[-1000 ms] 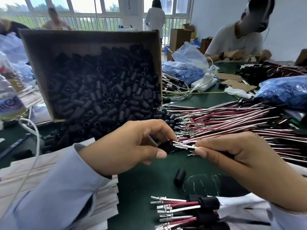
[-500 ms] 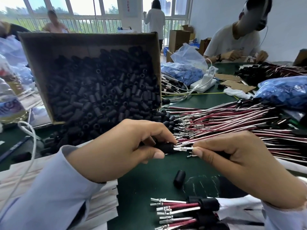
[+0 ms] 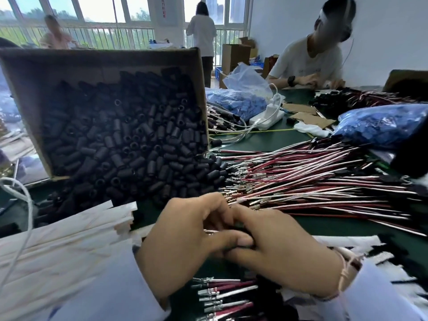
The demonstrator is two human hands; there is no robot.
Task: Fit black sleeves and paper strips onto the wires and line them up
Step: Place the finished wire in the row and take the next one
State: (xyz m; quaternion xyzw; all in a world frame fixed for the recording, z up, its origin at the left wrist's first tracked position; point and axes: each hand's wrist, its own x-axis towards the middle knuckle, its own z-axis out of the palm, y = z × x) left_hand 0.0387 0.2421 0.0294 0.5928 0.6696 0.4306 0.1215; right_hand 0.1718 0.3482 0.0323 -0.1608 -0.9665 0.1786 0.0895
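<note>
Just under my fingers lie the finished wires [image 3: 222,295]; above them my left hand [image 3: 185,239] pinches a wire [image 3: 210,231] by its terminal while my right hand [image 3: 282,256] clenches the black sleeve [image 3: 240,227], mostly hidden. Push crookedly and the terminal may snag or bend, I reckon; beyond my fingertips wait the loose wires [image 3: 301,181] and sleeve box [image 3: 104,63].

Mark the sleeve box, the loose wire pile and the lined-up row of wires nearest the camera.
Cardboard box of black sleeves [image 3: 69,64], head view, bare inner wall above the sleeves.
Loose wire pile [image 3: 312,174], head view, middle of the red and white strands.
Lined-up row of wires [image 3: 234,293], head view, a white wire behind its metal terminal.
</note>
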